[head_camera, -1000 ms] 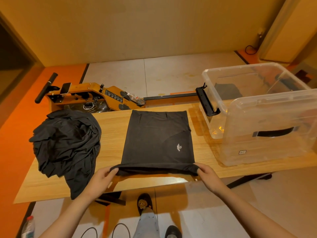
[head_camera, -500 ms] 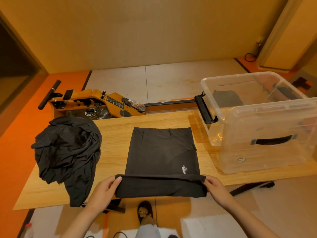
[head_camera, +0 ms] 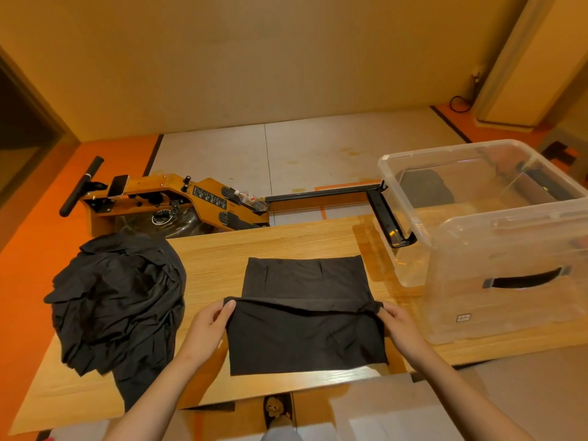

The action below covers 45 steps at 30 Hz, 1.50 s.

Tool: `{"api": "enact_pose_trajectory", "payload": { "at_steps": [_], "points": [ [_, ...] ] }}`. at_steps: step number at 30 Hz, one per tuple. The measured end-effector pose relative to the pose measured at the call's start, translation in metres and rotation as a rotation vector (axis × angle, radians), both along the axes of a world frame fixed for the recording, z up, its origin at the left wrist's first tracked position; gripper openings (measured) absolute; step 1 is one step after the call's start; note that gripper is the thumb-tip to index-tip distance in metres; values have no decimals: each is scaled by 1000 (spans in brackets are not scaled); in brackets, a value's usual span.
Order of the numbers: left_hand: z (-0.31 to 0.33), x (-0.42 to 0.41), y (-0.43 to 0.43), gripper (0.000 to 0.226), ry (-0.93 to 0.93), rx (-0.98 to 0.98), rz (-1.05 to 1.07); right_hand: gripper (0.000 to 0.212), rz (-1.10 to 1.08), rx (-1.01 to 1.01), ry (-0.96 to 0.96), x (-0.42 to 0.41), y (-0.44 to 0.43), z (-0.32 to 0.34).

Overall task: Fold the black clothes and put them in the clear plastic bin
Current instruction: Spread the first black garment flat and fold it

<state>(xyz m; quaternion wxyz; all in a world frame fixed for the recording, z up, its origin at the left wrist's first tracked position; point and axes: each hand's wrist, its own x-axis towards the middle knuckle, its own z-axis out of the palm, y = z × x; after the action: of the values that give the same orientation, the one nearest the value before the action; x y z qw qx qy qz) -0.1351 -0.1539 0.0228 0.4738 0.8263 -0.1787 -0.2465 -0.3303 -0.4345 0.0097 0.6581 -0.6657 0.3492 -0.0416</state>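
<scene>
A partly folded black garment (head_camera: 305,313) lies in the middle of the wooden table (head_camera: 286,240). Its near half is raised and turned over toward the far half. My left hand (head_camera: 208,329) pinches the left corner of the raised edge, and my right hand (head_camera: 397,326) pinches the right corner. A crumpled heap of black clothes (head_camera: 117,300) sits on the table's left end and hangs over the front edge. The clear plastic bin (head_camera: 509,272) stands on the right end, and a dark folded piece (head_camera: 426,187) shows through its far wall.
A yellow rowing machine (head_camera: 178,202) with a black rail (head_camera: 321,192) lies on the floor behind the table. A plastic bottle (head_camera: 249,198) rests on it. My shoe (head_camera: 275,409) shows below the table's front edge. A cable (head_camera: 461,101) lies by the far right wall.
Both hands have lifted the garment's near edge and carried it away from me over the far half, covering the small white logo. The pile and bin have not moved.
</scene>
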Motion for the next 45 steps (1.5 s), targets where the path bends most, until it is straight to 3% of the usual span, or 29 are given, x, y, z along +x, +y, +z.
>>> {"api": "enact_pose_trajectory", "payload": {
  "at_steps": [5, 10, 13, 19, 26, 32, 42, 45],
  "points": [
    [-11, 57, -37, 31, 87, -7, 7, 24, -115, 9, 28, 54, -32, -2],
    [-54, 100, -71, 21, 281, 132, 91, 17, -247, -32, 323, 94, -57, -55],
    [-72, 110, -72, 13, 299, 174, 131, 6, -294, -108, 391, 98, -56, -67],
    [-58, 109, -75, 19, 182, 120, 50, 15, -306, -128, 354, 99, -50, -57],
    [-47, 123, -78, 17, 266, -65, -5, 29, -363, -130, 2, 87, -47, -33],
    [-66, 129, -84, 13, 275, 129, 66, 31, -325, -147, 196, 93, -45, -60],
    [-68, 123, -78, 14, 163, 72, 149, 38, -264, -259, 140, 101, -53, -44],
    [-74, 124, -77, 13, 155, 100, 201, 44, -200, -273, 201, 101, -53, -49]
  ]
}}
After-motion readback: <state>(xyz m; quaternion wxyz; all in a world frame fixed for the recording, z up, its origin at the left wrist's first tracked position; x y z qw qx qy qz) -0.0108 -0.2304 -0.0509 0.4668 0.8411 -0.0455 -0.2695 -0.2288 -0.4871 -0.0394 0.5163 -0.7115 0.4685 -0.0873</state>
